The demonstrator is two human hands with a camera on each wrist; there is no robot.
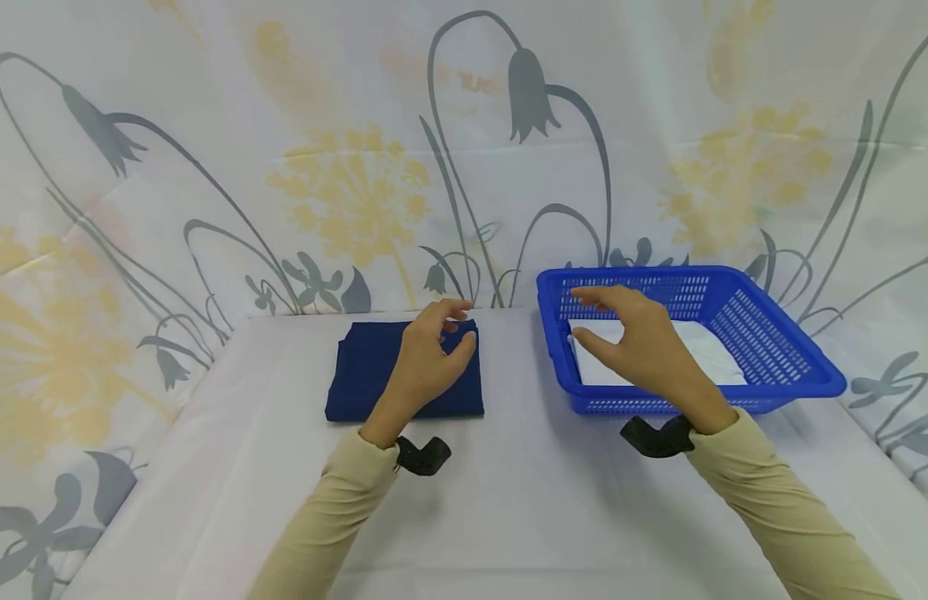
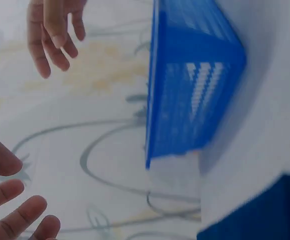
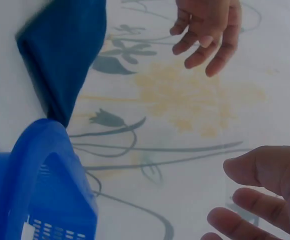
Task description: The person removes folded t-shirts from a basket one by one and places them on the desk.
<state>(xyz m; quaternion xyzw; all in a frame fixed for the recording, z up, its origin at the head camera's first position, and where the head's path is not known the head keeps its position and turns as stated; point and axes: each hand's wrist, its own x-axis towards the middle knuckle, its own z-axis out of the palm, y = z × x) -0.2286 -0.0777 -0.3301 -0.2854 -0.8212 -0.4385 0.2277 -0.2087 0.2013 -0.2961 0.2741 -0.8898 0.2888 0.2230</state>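
Observation:
A folded navy cloth (image 1: 366, 367) lies flat on the white-covered table, left of centre in the head view. Above it hovers my left hand (image 1: 431, 350), fingers loosely bent and nothing in them. To the right stands a blue plastic basket (image 1: 790, 367) with slotted walls, and a white folded cloth (image 1: 704, 350) lies inside. My right hand (image 1: 644, 337) is raised over the basket's left part, thumb and fingers apart, holding nothing. In the left wrist view the left fingers (image 2: 15, 217) are spread in the air; the right wrist view shows the right thumb (image 3: 255, 167) well away from the fingers.
A white sheet (image 1: 509, 500) covers the table. Behind it hangs a curtain (image 1: 464, 167) printed with grey bellflowers and yellow blooms. Each wrist wears a black camera mount, the left one (image 1: 422, 457) and the right one (image 1: 659, 437). A strip of table separates basket and navy cloth.

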